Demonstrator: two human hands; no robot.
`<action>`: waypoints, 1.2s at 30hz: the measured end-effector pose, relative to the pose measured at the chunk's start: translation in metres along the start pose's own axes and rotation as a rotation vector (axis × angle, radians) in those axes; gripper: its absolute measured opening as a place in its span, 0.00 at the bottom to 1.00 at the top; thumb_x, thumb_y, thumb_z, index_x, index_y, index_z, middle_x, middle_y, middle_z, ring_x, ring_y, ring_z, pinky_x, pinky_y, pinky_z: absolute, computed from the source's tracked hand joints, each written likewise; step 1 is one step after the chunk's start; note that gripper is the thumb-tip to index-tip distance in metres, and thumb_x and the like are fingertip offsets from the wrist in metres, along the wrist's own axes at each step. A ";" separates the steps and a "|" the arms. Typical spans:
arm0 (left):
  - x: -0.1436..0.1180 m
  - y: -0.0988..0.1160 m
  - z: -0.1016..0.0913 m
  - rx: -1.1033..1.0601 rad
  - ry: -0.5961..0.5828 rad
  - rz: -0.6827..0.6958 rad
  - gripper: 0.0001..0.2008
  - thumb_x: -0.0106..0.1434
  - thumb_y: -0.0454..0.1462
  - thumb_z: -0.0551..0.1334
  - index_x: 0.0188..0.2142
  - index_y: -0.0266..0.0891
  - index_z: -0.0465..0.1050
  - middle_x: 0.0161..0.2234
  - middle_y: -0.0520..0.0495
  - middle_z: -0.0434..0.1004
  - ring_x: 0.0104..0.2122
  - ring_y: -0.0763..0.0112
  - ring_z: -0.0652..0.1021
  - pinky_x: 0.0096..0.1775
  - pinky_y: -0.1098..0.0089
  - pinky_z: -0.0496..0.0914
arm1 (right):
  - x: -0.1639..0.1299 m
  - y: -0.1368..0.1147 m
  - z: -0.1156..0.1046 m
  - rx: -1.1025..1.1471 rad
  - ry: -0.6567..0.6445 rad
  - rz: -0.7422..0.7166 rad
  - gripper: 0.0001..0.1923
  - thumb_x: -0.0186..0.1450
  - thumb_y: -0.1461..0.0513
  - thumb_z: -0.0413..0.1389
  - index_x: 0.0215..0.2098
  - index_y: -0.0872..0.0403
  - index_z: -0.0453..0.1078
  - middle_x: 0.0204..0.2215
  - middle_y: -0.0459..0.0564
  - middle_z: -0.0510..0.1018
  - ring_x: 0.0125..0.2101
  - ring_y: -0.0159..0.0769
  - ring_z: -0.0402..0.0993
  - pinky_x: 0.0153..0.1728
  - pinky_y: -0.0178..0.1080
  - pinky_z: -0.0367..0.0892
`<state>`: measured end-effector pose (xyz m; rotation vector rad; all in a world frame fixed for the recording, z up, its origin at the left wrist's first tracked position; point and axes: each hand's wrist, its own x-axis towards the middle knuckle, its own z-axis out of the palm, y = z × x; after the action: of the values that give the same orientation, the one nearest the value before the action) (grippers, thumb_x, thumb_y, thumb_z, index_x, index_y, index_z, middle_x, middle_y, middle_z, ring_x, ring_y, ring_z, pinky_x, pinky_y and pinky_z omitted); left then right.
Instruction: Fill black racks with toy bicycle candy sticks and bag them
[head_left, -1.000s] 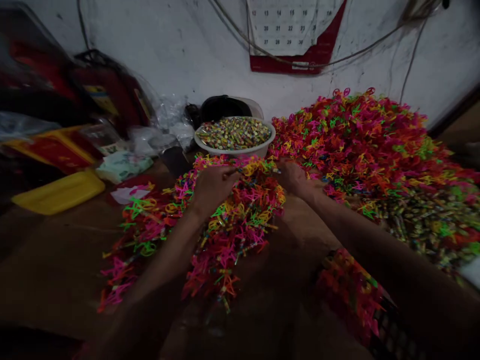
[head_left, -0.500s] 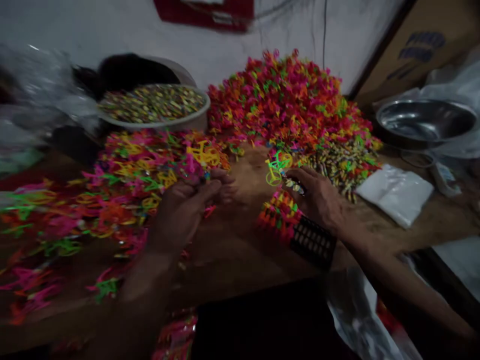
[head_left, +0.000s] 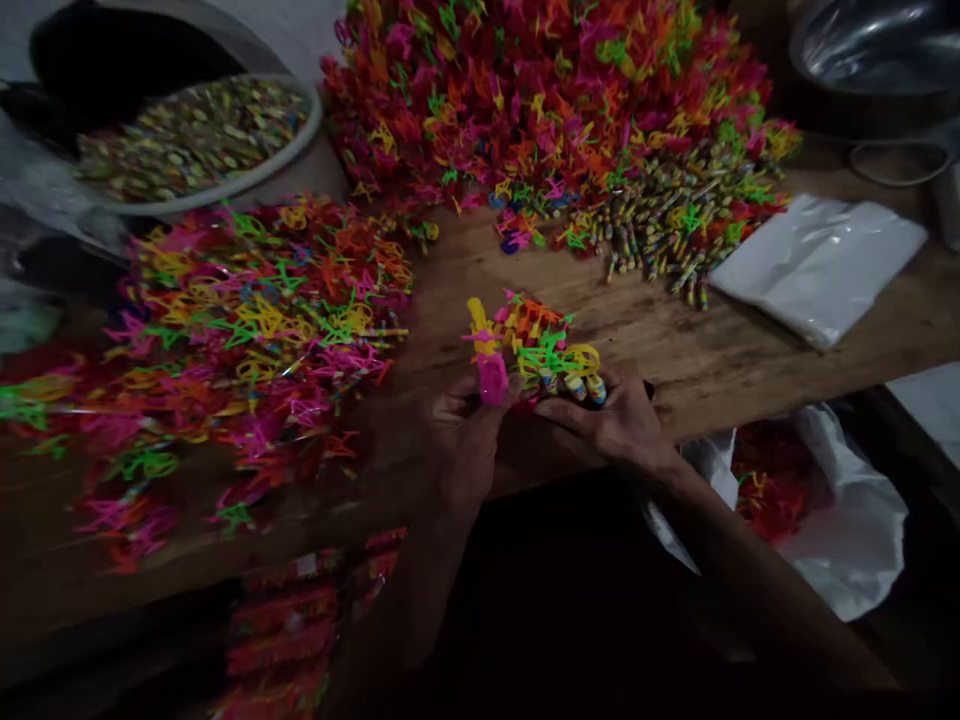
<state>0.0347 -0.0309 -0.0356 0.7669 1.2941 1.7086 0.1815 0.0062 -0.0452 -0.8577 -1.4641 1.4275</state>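
Observation:
My left hand [head_left: 466, 435] is closed, pinching a small pink and yellow plastic toy bicycle [head_left: 492, 378] that stands edge-on between the fingertips. Close beside it, my right hand [head_left: 630, 425] is closed around a green and yellow toy bicycle [head_left: 547, 350] and some short patterned tubes [head_left: 585, 388]. Just behind the fingers is a bunch of orange and pink plastic pieces [head_left: 534, 318]. A dark corner [head_left: 649, 390] shows past my right hand; the rest of the black slotted rack is hidden.
A loose pile of bright plastic toys [head_left: 285, 320] covers the table's left side; a larger heap [head_left: 540, 100] rises behind. Patterned tubes [head_left: 660, 220] lie at its right, near a white plastic packet [head_left: 821, 265]. A full tub [head_left: 300, 150] stands at back left, a metal basin [head_left: 885, 60] at back right.
My left hand has moved right with its toy, close to my right hand. The right hand now sits over the rack, covering most of it. The view has tilted down.

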 end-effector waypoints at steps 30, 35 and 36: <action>0.008 0.008 -0.004 -0.314 -0.192 -0.274 0.09 0.62 0.43 0.71 0.37 0.43 0.76 0.53 0.46 0.82 0.61 0.58 0.76 0.62 0.59 0.71 | -0.026 0.072 0.005 -0.924 0.182 -0.165 0.07 0.68 0.60 0.53 0.32 0.51 0.69 0.31 0.51 0.77 0.35 0.41 0.74 0.39 0.42 0.67; 0.011 0.008 -0.008 -0.267 -0.153 -0.312 0.08 0.64 0.43 0.69 0.36 0.43 0.76 0.52 0.46 0.83 0.62 0.57 0.75 0.61 0.59 0.73 | -0.024 0.078 0.006 -1.028 0.141 -0.196 0.05 0.66 0.63 0.51 0.32 0.52 0.67 0.31 0.50 0.76 0.34 0.40 0.71 0.38 0.41 0.61; 0.012 0.010 -0.008 -0.260 -0.152 -0.325 0.08 0.64 0.43 0.69 0.36 0.43 0.76 0.52 0.46 0.83 0.62 0.56 0.75 0.60 0.59 0.73 | -0.025 0.079 0.006 -1.046 0.138 -0.201 0.04 0.65 0.63 0.52 0.32 0.51 0.67 0.31 0.50 0.76 0.33 0.40 0.71 0.38 0.41 0.60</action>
<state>0.0197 -0.0248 -0.0289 0.4931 1.0061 1.4871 0.1765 -0.0111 -0.1264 -1.3260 -2.1158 0.3581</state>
